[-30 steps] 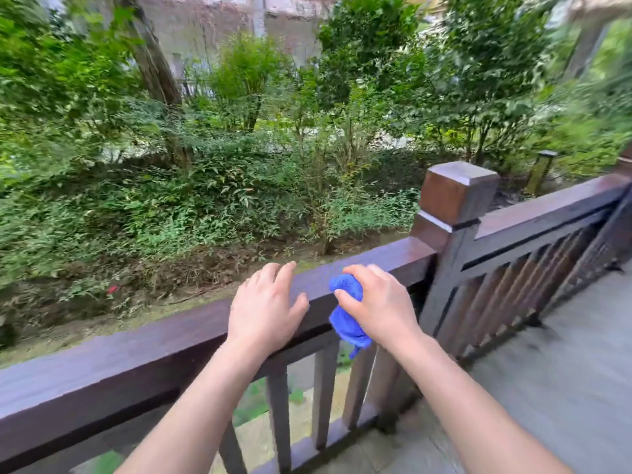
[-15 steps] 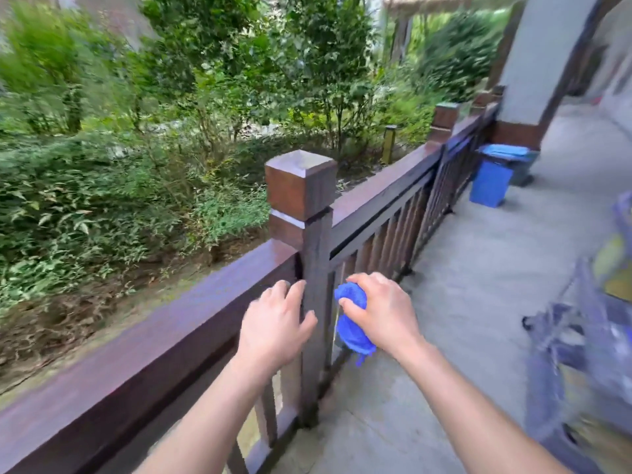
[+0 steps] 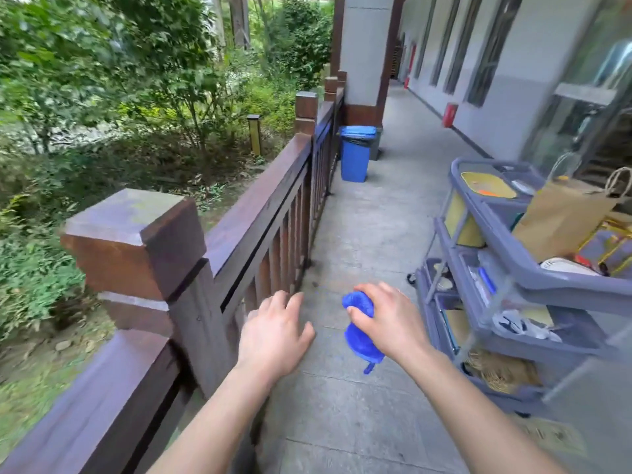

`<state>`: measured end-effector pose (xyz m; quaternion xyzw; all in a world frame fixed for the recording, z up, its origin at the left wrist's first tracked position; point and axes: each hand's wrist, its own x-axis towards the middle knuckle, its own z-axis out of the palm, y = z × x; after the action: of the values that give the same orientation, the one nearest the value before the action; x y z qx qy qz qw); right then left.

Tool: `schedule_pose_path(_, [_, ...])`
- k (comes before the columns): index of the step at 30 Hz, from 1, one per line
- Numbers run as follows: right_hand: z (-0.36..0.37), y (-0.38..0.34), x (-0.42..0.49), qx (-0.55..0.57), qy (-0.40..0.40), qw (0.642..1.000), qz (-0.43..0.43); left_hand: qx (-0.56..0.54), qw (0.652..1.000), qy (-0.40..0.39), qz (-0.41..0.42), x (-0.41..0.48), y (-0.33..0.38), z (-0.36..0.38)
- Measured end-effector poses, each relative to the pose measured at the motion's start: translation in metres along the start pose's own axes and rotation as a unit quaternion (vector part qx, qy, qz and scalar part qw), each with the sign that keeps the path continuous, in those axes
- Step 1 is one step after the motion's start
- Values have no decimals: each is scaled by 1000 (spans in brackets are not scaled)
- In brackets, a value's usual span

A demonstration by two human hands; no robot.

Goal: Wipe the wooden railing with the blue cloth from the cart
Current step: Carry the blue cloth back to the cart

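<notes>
Bunched in the right hand (image 3: 393,323), the blue cloth (image 3: 359,331) hangs off the wooden railing (image 3: 260,213), toward the cart (image 3: 533,282); left hand (image 3: 273,333) spread, empty. Wiping looks paused; next, press cloth onto rail.

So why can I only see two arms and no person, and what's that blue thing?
The camera sits on the person's head and looks forward and down, so you see just what they see: their own two arms. There is only this one view.

The right hand is squeezing a bunched-up blue cloth. The left hand is open, fingers spread, holding nothing. Both hang over the stone floor and neither touches anything else.

On the left runs the wooden railing with a chunky square post, and a garden beyond it. On the right stands a grey cart with shelves of supplies and a brown paper bag. Farther down the walkway there's a blue bin.
</notes>
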<state>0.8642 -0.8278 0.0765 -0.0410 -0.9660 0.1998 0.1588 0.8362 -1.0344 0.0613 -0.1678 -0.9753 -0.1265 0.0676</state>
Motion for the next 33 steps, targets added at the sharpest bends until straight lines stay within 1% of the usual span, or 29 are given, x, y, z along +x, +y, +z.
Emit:
schedule_pose_path(4, [6,40,34,-3,9,999,41,10,999,-26,42,54,14,24])
schedule_pose_path(9, [18,96,104,-2,19,998,62,30,997,-35,68,145,35,55])
schedule_pose_path(12, [24,134,155,1,17,997,69,34,996,-37,68,205,53,73])
schedule_pose_path(16, [24,178,221,9,-10,998,65,35,997,-33,59,282,78,88])
schedule_pose_path(19, [20,208,268,3,-7,998,69,20,998,-30,60,336,92,100])
schedule_pose_path(25, [32,258,346,-11,-15,996,91,16,996,-47,72,434,105,133])
schedule_pose_path(29, [52,287,405,-21,-6,992,124,4,994,-48,102,513,104,159])
schedule_pose_path(33, [69,310,471,-30,19,986,163,-4,987,-60,151,607,103,179])
